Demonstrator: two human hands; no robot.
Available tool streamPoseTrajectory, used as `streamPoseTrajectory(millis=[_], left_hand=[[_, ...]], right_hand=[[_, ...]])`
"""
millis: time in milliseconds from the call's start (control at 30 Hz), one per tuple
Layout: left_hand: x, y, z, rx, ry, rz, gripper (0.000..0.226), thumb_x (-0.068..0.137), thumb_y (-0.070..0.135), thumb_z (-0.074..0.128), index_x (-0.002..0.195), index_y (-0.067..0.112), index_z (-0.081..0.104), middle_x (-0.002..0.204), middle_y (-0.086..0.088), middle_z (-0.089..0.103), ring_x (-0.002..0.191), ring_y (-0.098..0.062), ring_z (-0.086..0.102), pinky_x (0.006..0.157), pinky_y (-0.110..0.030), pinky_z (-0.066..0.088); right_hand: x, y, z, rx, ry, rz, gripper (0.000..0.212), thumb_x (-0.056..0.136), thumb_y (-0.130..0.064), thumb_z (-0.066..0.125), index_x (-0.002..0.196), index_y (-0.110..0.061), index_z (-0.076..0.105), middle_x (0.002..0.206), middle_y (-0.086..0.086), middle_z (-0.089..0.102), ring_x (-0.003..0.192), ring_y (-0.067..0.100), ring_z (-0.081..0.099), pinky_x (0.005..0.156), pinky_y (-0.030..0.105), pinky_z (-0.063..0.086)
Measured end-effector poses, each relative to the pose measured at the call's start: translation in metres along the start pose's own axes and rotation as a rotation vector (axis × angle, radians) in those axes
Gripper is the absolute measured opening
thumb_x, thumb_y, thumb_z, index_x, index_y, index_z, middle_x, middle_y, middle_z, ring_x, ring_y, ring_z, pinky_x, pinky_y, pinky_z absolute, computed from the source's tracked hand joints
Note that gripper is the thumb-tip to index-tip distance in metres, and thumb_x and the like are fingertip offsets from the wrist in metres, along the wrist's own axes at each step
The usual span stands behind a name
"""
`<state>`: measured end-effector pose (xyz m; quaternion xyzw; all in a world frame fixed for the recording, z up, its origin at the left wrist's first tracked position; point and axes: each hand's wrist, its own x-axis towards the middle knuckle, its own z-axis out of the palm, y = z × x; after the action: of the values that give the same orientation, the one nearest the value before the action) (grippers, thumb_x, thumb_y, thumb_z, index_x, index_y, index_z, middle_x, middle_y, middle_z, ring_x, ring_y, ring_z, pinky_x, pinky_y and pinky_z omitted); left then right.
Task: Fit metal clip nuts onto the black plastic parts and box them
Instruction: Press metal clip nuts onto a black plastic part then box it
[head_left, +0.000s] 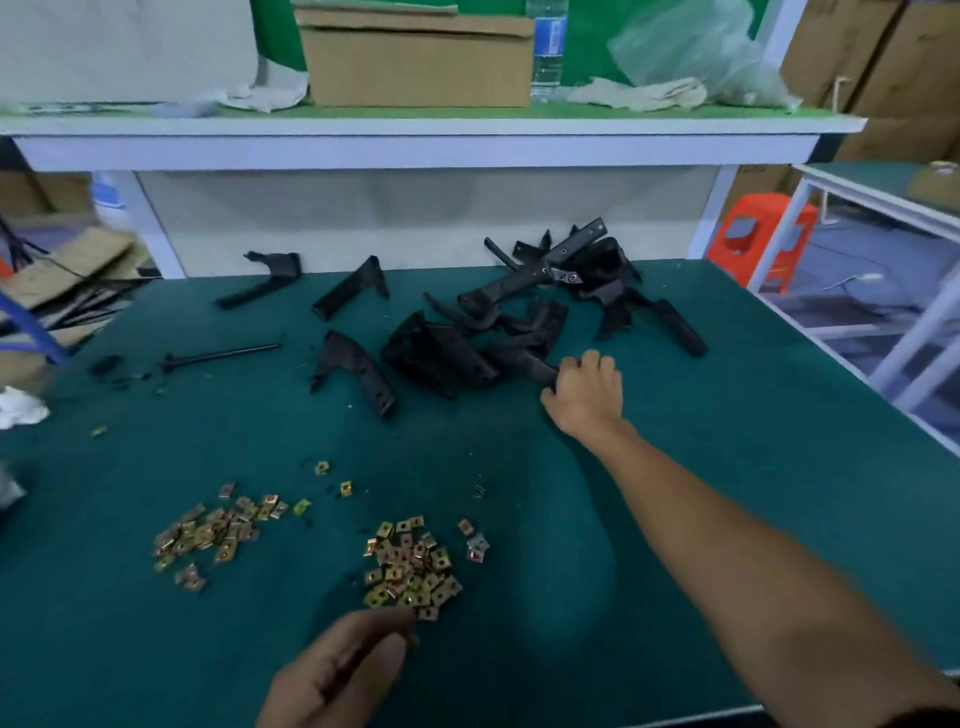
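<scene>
Nearest, the left hand (337, 670) curls at the edge of the clip nut pile (413, 571), perhaps pinching one, though blur hides it. Farther out, the right hand (584, 395) grips a black plastic part (530, 361) in the heap, so this looks like the pickup step. Next, the nut must be aligned with the part's edge.

Clip nuts (410, 571), heaps at 6 & 7 o'clock: yellowish metal w/ glossy sheen. Black plastic parts (441, 353) at 12: dull, matt finish; tabletop (779, 415) has a matt dark-green, felt-like cover. Shelf (415, 150) at 12, smooth white edge: plain brown cardboard box (415, 67), clear plastic bottle (548, 52), crumpled pale cloth (639, 93).
</scene>
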<state>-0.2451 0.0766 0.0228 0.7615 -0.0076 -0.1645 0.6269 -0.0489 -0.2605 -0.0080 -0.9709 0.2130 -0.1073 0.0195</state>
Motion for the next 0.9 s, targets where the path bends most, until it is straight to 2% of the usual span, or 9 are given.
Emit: streamPoseTrajectory(millis=[133,200,333,433,567,633,700,800,900], left_hand=[[0.006,0.0,0.006,-0.039,-0.025,-0.007,0.027,0.089,-0.001,0.067,0.079,0.02,0.081,0.088,-0.002,0.078,0.079,-0.006,0.072,0.069,-0.008,0.051],[0.01,-0.001,0.011,-0.032,-0.037,-0.003,0.026,0.092,0.002,0.065,0.082,0.021,0.081,0.089,0.002,0.078,0.08,-0.003,0.07,0.069,-0.007,0.051],[0.019,0.01,0.024,-0.159,-0.057,-0.05,0.029,0.092,0.043,0.053,0.091,0.032,0.08,0.097,0.002,0.078,0.077,-0.009,0.071,0.071,-0.028,0.051],[0.024,0.012,0.04,-0.391,-0.176,-0.212,0.067,0.069,0.071,0.049,0.097,0.019,0.081,0.096,-0.009,0.078,0.073,-0.019,0.072,0.062,-0.034,0.054],[0.013,0.0,0.061,-0.49,-0.256,-0.24,0.047,0.064,0.054,0.077,0.102,0.027,0.079,0.104,-0.009,0.077,0.085,-0.022,0.076,0.064,-0.028,0.058],[0.01,-0.009,0.066,-0.573,-0.267,-0.262,0.041,0.067,0.044,0.079,0.103,0.023,0.079,0.106,-0.013,0.076,0.078,-0.02,0.074,0.061,-0.025,0.056],[0.009,-0.009,0.074,-0.601,-0.298,-0.233,0.031,0.077,0.04,0.078,0.102,0.022,0.079,0.104,-0.017,0.076,0.071,-0.016,0.07,0.057,-0.025,0.053],[0.01,-0.001,0.086,-0.266,-0.394,-0.048,0.036,0.089,0.052,0.065,0.103,0.021,0.075,0.095,-0.002,0.077,0.08,-0.008,0.068,0.067,-0.024,0.053],[0.03,-0.002,0.085,0.314,-0.235,0.262,0.063,0.094,0.07,0.036,0.082,0.016,0.066,0.074,0.005,0.067,0.068,-0.005,0.06,0.07,-0.031,0.048]], right_hand=[[-0.031,0.03,-0.019,0.217,-0.042,-0.037,0.022,0.105,-0.028,0.049,0.108,-0.011,0.036,0.095,0.013,0.062,0.084,0.036,0.06,0.064,0.041,0.041],[-0.058,0.045,-0.035,0.303,0.057,-0.071,0.02,0.105,-0.025,0.05,0.116,-0.012,0.04,0.093,0.01,0.063,0.081,0.037,0.061,0.062,0.041,0.042],[-0.133,0.066,-0.068,0.39,0.29,-0.251,0.039,0.092,0.001,0.062,0.125,-0.019,0.058,0.106,0.005,0.058,0.092,0.031,0.054,0.071,0.042,0.047],[-0.196,0.066,-0.084,0.365,0.326,-0.393,0.064,0.082,0.017,0.057,0.133,-0.021,0.066,0.108,0.007,0.056,0.091,0.028,0.051,0.072,0.036,0.045],[-0.259,0.06,-0.088,0.524,0.268,-0.425,0.06,0.086,-0.012,0.052,0.139,-0.039,0.052,0.115,-0.013,0.05,0.104,0.009,0.054,0.089,0.017,0.045],[-0.276,0.065,-0.083,0.982,0.19,-0.131,0.068,0.076,-0.024,0.074,0.132,-0.054,0.052,0.114,-0.026,0.059,0.101,-0.005,0.06,0.084,0.006,0.046],[-0.286,0.073,-0.071,1.456,-0.082,0.07,0.084,0.057,-0.045,0.096,0.129,-0.06,0.055,0.119,-0.024,0.066,0.097,0.0,0.068,0.079,0.015,0.054],[-0.296,0.064,-0.047,1.593,-0.552,-0.025,0.085,0.073,-0.048,0.09,0.145,-0.051,0.045,0.149,-0.011,0.054,0.129,0.02,0.06,0.099,0.037,0.054],[-0.286,0.039,-0.038,1.819,-0.517,0.189,0.064,0.085,-0.05,0.079,0.143,-0.041,0.053,0.136,0.0,0.066,0.116,0.02,0.068,0.084,0.026,0.058]])
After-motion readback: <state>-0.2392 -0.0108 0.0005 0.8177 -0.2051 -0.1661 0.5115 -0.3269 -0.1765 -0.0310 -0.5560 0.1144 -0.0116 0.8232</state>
